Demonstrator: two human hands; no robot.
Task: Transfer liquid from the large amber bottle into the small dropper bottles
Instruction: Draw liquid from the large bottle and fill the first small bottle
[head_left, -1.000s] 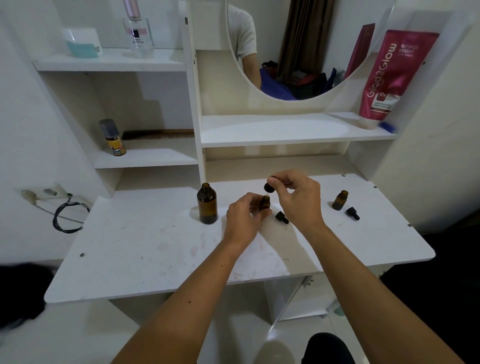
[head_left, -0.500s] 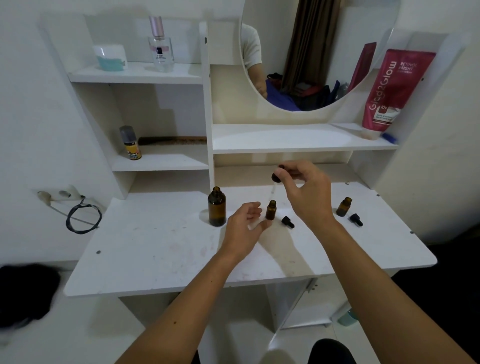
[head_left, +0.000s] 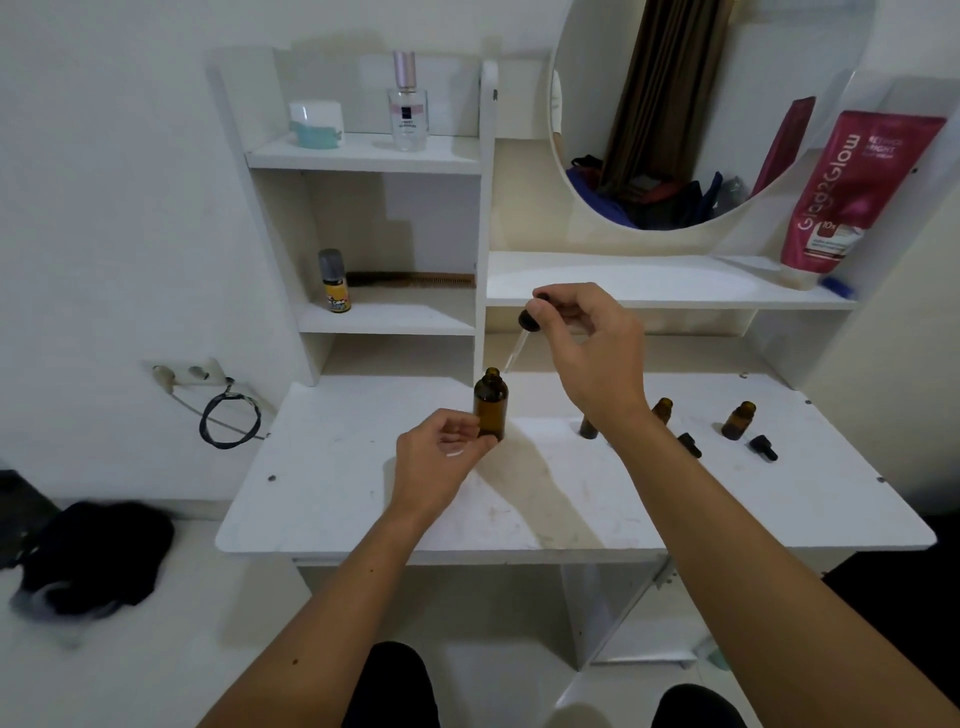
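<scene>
The large bottle (head_left: 490, 405) and the small dropper bottles (head_left: 737, 420) are amber brown, the dropper caps (head_left: 762, 448) black, the surface (head_left: 332, 499) white, the tube (head_left: 852, 192) magenta.

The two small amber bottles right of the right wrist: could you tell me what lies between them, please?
In the head view, a black dropper cap lies on the tabletop between the nearer small bottle and the farther small bottle.

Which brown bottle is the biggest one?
The large amber bottle by the left hand; the two small dropper bottles on the right are far shorter.
</scene>
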